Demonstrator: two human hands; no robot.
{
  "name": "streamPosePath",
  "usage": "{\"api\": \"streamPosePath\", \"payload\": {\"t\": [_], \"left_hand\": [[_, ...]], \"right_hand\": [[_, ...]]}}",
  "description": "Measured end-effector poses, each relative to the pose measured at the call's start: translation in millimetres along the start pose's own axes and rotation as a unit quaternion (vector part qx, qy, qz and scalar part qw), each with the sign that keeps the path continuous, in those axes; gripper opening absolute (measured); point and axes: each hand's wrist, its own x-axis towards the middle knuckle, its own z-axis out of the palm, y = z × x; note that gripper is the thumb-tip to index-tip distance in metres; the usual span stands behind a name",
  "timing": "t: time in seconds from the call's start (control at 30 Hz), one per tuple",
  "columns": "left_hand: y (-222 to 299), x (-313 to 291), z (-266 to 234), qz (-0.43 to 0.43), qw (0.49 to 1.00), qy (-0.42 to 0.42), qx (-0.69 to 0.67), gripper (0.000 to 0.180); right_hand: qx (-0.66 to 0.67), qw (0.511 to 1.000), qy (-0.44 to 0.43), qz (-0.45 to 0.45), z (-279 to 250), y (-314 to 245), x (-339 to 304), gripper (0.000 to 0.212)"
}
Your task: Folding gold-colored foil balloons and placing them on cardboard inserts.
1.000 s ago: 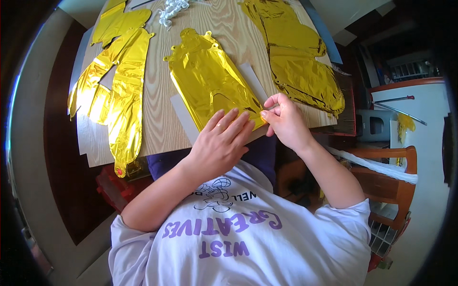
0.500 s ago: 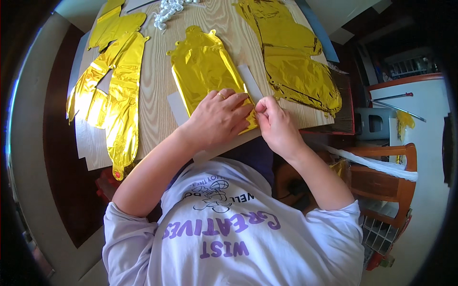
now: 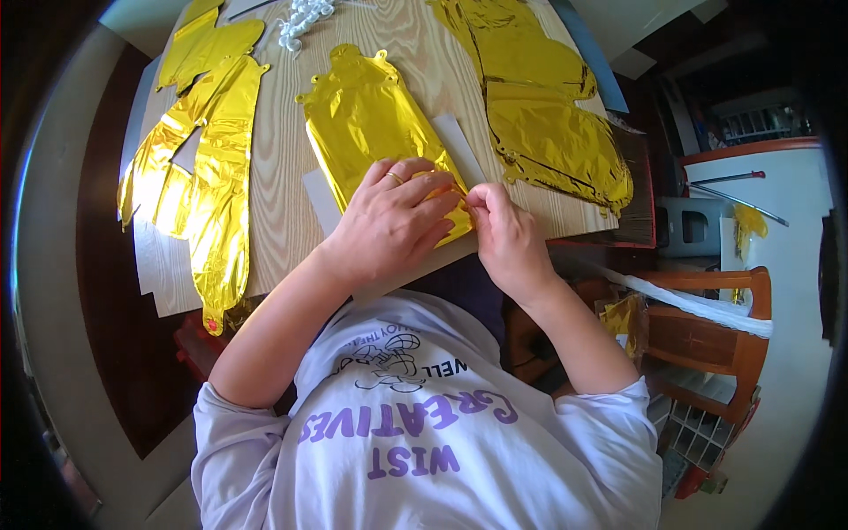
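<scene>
A flat gold foil balloon [image 3: 367, 110] with small tabs at its far end lies in front of me, over a pale card [image 3: 457, 146] that shows at its sides. My left hand [image 3: 393, 212] rests palm down across the near part of the balloon, its fingers laid over the foil toward the right edge. At that edge my right hand [image 3: 508, 231] pinches the foil between thumb and forefinger. The fingertips of both hands almost meet there, and the pinched bit itself is mostly hidden.
More gold foil balloons lie flat on the wooden table [image 3: 278, 177]: one on the left [image 3: 225, 150], another on the right [image 3: 552, 115]. White coiled strings [image 3: 303, 22] sit at the far side. Right of the table stand a grey stool [image 3: 689, 228] and a wooden chair [image 3: 707, 344].
The balloon's far end has shifted slightly left in view. My left hand has moved a little left, and my right hand has drawn slightly nearer to me, still pinching the edge.
</scene>
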Motion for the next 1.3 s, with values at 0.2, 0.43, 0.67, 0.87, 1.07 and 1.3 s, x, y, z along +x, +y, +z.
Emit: {"api": "streamPosePath", "payload": {"t": [0.2, 0.43, 0.67, 0.87, 1.07, 1.3], "left_hand": [[-7.3, -1.0, 13.7, 0.036, 0.999, -0.009, 0.015, 0.030], [-0.2, -4.5, 17.5, 0.014, 1.000, -0.021, 0.003, 0.037], [6.1, -5.0, 18.2, 0.012, 0.999, -0.024, 0.036, 0.037], [3.5, -3.0, 17.8, 0.013, 1.000, -0.020, 0.009, 0.037], [-9.0, 7.0, 15.1, 0.023, 0.999, -0.034, 0.018, 0.036], [2.4, 11.8, 12.8, 0.046, 0.996, -0.071, 0.017, 0.043]], "right_hand": [[-0.047, 0.999, -0.025, -0.010, 0.1, 0.4, 3.0, 0.010], [-0.238, 0.969, -0.054, -0.029, -5.9, -5.2, 1.9, 0.008], [-0.235, 0.956, 0.023, -0.174, -4.6, -6.3, -17.0, 0.027], [-0.302, 0.943, -0.022, -0.140, -1.1, -9.6, -45.5, 0.041], [-0.309, 0.941, -0.040, -0.134, -1.2, -13.0, -45.7, 0.044], [-0.350, 0.926, -0.081, -0.121, 0.1, -18.0, -50.5, 0.050]]}}
